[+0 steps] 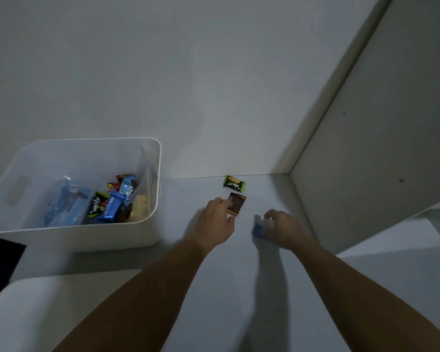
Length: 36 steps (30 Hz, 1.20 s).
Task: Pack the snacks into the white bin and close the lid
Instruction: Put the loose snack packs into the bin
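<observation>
Three small snacks remain on the desk (239, 275) beside the white bin (148, 232). Left hand (215, 219) pinches the brown packet (236, 203); right hand (283, 228) curls on the blue packet (257, 228). Wrappers look light and slippery, so edges give the best grip.

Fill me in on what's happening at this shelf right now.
A person is packing snacks into a white bin, which already holds several wrappers. The left hand is pinching a brown snack packet on the white surface, while the right hand curls over a blue snack packet. A green snack packet lies untouched near the back wall. The bin is open; no lid is on it.
</observation>
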Available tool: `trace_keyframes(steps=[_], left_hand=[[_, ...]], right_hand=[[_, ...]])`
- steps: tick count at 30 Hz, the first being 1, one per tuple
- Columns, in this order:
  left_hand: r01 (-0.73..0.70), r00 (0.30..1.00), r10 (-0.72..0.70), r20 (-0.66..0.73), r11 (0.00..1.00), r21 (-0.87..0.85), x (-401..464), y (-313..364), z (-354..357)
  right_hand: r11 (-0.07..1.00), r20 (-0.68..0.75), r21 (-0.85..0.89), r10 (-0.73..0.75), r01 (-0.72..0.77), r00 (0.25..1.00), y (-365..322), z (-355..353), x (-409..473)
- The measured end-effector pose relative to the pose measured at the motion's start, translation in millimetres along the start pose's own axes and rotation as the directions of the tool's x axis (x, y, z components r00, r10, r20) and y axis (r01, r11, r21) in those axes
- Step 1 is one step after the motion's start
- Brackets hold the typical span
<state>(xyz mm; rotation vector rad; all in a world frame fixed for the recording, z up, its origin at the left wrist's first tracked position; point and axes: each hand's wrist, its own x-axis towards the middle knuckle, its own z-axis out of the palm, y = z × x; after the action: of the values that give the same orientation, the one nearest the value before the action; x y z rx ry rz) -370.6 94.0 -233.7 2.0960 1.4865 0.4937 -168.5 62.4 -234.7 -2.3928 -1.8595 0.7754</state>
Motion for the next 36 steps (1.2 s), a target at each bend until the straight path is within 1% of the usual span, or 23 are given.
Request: trace_keyframes(steps=[2, 4, 7, 8, 10, 12, 14, 16, 18, 20, 23, 25, 26, 28, 29, 30, 32, 36], left_hand=[[0.004, 0.999, -0.008, 0.048, 0.997, 0.082, 5.3, -5.6, 22.8], [-0.017, 0.997, 0.005, 0.073, 0.987, 0.161, 11.9, -8.2, 38.5], [-0.085, 0.991, 0.051, 0.123, 0.955, 0.286, 25.5, -9.4, 52.1], [-0.098, 0.991, 0.062, 0.122, 0.945, 0.313, 30.4, -10.3, 55.4], [-0.111, 0.993, 0.094, 0.067, 0.938, 0.328, 40.2, -14.1, 62.5], [-0.090, 0.996, 0.092, 0.012, 0.934, 0.344, 48.9, -17.7, 68.0], [-0.031, 0.998, 0.052, -0.043, 0.920, 0.392, 56.9, -17.8, 71.1], [0.039, 0.998, -0.011, -0.069, 0.907, 0.419, 63.3, -15.4, 72.9], [0.096, 0.994, -0.068, -0.084, 0.914, 0.395, 68.6, -14.5, 75.5], [0.119, 0.991, -0.091, -0.097, 0.928, 0.352, 73.0, -17.2, 77.0], [0.096, 0.990, -0.063, -0.127, 0.958, 0.272, 75.6, -24.0, 75.4], [0.105, 0.985, -0.077, -0.155, 0.977, 0.185, 73.6, -28.7, 72.1], [0.138, 0.979, -0.115, -0.166, 0.981, 0.138, 72.3, -30.4, 69.0], [0.274, 0.955, -0.266, -0.132, 0.960, 0.047, 70.3, -30.9, 58.8], [0.338, 0.935, -0.334, -0.115, 0.941, 0.020, 68.7, -32.3, 53.3], [0.375, 0.923, -0.372, -0.096, 0.927, 0.015, 66.4, -34.8, 48.3], [0.381, 0.922, -0.378, -0.078, 0.925, 0.018, 59.9, -38.9, 39.4], [0.327, 0.937, -0.322, -0.135, 0.945, 0.017, 48.4, -35.6, 16.7]], right_hand=[[0.997, 0.017, -0.062, -0.049, 0.050, 0.999, 12.3, 16.3, 4.4], [0.993, 0.003, -0.076, -0.085, 0.085, 0.996, 19.6, 27.9, 12.1], [0.990, -0.061, -0.118, -0.090, 0.083, 0.994, 20.1, 31.0, 33.8], [0.993, -0.098, -0.098, -0.083, 0.073, 0.992, 17.8, 28.8, 42.8], [0.997, -0.153, -0.017, -0.077, 0.075, 0.985, 9.8, 20.7, 63.4], [0.993, -0.180, 0.042, -0.103, 0.112, 0.978, -0.9, 11.6, 85.2], [0.984, -0.194, 0.084, -0.137, 0.155, 0.971, -12.8, 2.9, 105.4], [0.978, -0.182, 0.099, -0.163, 0.183, 0.970, -22.8, -3.2, 122.6], [0.975, -0.143, 0.090, -0.188, 0.202, 0.972, -30.8, -6.1, 135.8], [0.972, -0.111, 0.072, -0.215, 0.224, 0.970, -37.5, -6.9, 145.4], [0.966, -0.100, 0.052, -0.247, 0.253, 0.964, -46.2, -2.8, 154.4], [0.961, -0.104, 0.015, -0.274, 0.277, 0.956, -51.2, 1.3, 156.8], [0.957, -0.109, -0.007, -0.289, 0.290, 0.951, -53.1, 3.7, 157.3], [0.947, -0.118, -0.056, -0.320, 0.316, 0.940, -56.9, 6.9, 156.5], [0.944, -0.122, -0.075, -0.329, 0.322, 0.936, -58.7, 8.0, 155.6], [0.943, -0.124, -0.084, -0.329, 0.321, 0.936, -60.0, 8.4, 154.3], [0.949, -0.108, -0.079, -0.312, 0.305, 0.944, -62.7, 6.6, 149.7], [0.964, -0.065, 0.027, -0.261, 0.263, 0.963, -70.7, -6.8, 132.8]])
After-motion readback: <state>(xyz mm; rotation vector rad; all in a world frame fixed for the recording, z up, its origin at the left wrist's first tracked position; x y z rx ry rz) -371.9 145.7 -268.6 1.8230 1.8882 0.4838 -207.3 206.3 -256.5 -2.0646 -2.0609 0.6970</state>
